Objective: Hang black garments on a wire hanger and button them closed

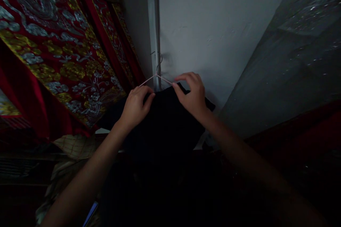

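A black garment [165,124], seemingly a shirt, hangs on a thin pale wire hanger [148,80] in front of the wall. The hanger's hook goes up by a metal upright [154,25]. My left hand [137,104] is closed, thumb and forefinger pinched at the garment's upper edge, left of the hook. On the other side, my right hand [192,94] has its thumb and forefinger tips close together at the hanger's right arm, beside the garment's shoulder. The garment's lower part fades into darkness.
Red cloth [71,42] with gold and silver embroidery hangs at the left. A pale wall [207,17] stands behind the hanger. Shiny clear plastic sheeting [293,60] covers the right side. A checked cloth [76,145] lies at the lower left.
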`<state>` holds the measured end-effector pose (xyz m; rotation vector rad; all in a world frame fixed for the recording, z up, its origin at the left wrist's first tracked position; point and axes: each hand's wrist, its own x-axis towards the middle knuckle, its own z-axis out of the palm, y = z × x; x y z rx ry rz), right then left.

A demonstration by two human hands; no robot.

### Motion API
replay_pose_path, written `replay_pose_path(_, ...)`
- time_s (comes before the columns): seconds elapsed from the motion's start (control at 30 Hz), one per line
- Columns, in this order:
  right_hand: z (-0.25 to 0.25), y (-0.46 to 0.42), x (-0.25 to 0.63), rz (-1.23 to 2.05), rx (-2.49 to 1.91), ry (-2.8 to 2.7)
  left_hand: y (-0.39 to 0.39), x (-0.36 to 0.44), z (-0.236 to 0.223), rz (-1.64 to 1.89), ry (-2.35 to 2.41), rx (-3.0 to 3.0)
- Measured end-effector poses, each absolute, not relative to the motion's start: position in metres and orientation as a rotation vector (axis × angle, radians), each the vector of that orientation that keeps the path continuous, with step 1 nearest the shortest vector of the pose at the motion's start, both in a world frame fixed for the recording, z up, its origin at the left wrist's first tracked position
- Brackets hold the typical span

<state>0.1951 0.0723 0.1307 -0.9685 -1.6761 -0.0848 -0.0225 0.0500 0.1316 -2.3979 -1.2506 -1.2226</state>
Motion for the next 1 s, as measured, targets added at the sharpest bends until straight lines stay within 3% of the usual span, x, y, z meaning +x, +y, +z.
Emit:
replay_pose_path(0.07,0.116,0.059,0.183,0.06,-0.927,-1.703,0.052,-0.019,0.13,-1.241,-1.238,-2.43)
replay_pose_path(0.2,0.1,0.058,0.161,0.668,-0.884,-1.684,0.051,-0.012,0.131,-1.219,-1.228,-2.444)
replay_pose_path(0.3,0.101,0.063,0.153,0.831,-0.862,-1.589,0.048,-0.011,0.132,-1.225,-1.216,-2.413)
replay_pose_path(0.8,0.096,0.047,0.142,0.799,-0.826,-1.382,0.047,-0.008,0.121,-1.217,-1.189,-2.375)
replay_pose_path(1.0,0.095,0.055,0.148,0.884,-0.846,-1.388,0.046,-0.003,0.109,-1.421,-1.101,-2.241)
